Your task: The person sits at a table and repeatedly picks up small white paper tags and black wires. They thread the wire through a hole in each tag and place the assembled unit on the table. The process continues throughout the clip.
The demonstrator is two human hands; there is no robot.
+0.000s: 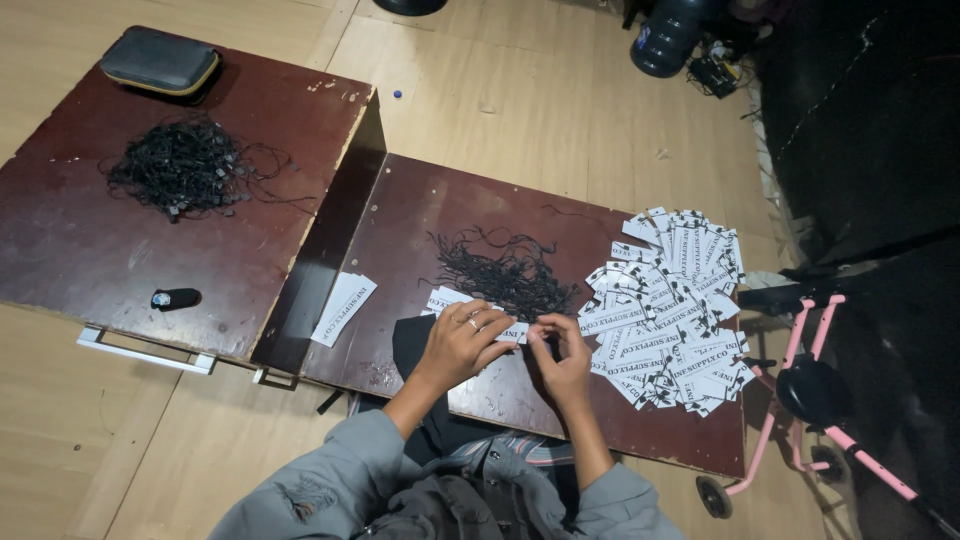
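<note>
The left hand [462, 345] and right hand [560, 358] meet over the near tabletop [400, 215], each grip pinched closed on one white paper tag [515, 331] held between them. Just beyond the grip lies a tangle of black strings [500, 270]; to the right of it spreads a pile of printed white tags [670, 305]. Left of the grip lies a single white tag [342, 307].

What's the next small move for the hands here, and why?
Probably finish with the white tag pinched between the left hand and right hand, then set it on the pile of white tags to the right. Both hands meet on that tag, with the black strings just behind them.
</note>
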